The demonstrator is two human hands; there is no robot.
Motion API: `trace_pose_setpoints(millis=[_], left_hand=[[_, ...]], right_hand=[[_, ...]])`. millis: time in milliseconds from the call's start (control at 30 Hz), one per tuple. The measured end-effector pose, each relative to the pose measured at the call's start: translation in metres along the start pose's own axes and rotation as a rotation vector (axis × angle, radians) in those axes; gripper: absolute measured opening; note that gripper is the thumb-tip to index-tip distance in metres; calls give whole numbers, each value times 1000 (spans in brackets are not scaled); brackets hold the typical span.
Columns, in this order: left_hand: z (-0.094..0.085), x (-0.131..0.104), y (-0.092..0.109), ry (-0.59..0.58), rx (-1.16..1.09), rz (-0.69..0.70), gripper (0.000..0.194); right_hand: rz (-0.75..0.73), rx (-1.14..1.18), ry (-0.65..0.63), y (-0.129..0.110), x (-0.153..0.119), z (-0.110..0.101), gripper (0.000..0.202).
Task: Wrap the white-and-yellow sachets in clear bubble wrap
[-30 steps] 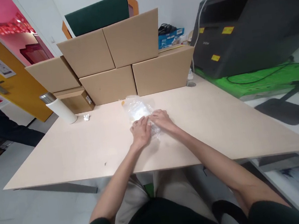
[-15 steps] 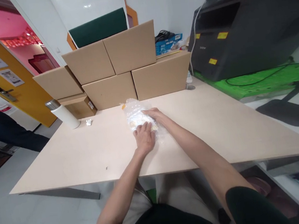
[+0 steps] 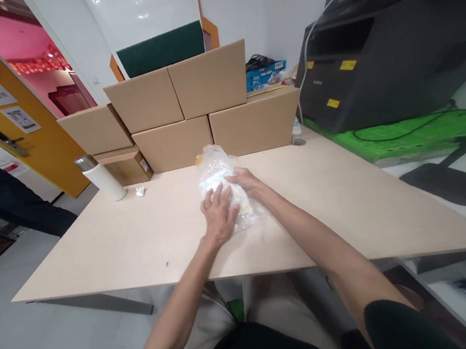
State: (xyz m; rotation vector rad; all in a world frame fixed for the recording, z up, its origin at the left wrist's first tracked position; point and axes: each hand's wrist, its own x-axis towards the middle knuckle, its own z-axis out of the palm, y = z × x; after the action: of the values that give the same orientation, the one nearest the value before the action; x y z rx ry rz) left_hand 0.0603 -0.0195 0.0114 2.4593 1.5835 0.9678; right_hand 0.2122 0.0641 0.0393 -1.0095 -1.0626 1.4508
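Note:
A clear bubble-wrap bundle (image 3: 243, 211) lies on the pale wooden table (image 3: 140, 240), near its middle. Something whitish shows through the plastic, too blurred to name. My left hand (image 3: 219, 213) rests on the bundle's left side, fingers spread and pressed lightly on the plastic. On the right side, my right hand (image 3: 247, 179) has its thumb and fingers closed round the wrap's edge. A small orange-yellow piece (image 3: 199, 160) shows at the bundle's upper left corner.
Stacked cardboard boxes (image 3: 175, 144) line the table's back edge. To the left stand a white bottle (image 3: 106, 181) and a crumpled white scrap (image 3: 140, 191). A dark printer (image 3: 355, 73) is at the right. A person (image 3: 5, 187) stands beyond the table at far left.
My left hand has shifted a little left and its fingers have spread. More of the bubble wrap shows between my hands, reaching lower toward me. The view has tilted slightly.

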Motion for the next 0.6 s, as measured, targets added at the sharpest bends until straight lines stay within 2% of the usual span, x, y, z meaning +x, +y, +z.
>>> trace_pose_setpoints(millis=[67, 133, 167, 233, 300, 367, 467, 500, 533, 600], left_hand=[[-24, 16, -7, 89, 42, 18, 52], [-59, 34, -14, 128, 57, 73, 57], [-78, 42, -16, 95, 53, 125, 61], [-114, 56, -20, -69, 23, 231, 71], [-139, 64, -23, -210, -59, 247, 72], [-153, 67, -30, -236, -208, 139, 58], [-166, 68, -48, -174, -439, -110, 40], [-172, 67, -54, -186, -494, -179, 35], [-179, 65, -59, -237, -543, -238, 31], [-194, 59, -62, -435, -643, -351, 25]], right_hand=[[-36, -10, -139, -5, -14, -1, 42], [-95, -72, -303, -13, -31, -1, 45], [-125, -128, -369, -17, -40, 0, 44], [-175, -274, -479, -28, -56, 4, 37], [-223, -418, -585, -39, -70, 9, 28], [-277, -530, -673, -50, -83, 15, 22], [-328, -644, -759, -63, -99, 21, 21], [-329, -662, -786, -67, -104, 21, 22], [-325, -664, -811, -70, -110, 20, 22], [-309, -615, -848, -75, -120, 18, 23]])
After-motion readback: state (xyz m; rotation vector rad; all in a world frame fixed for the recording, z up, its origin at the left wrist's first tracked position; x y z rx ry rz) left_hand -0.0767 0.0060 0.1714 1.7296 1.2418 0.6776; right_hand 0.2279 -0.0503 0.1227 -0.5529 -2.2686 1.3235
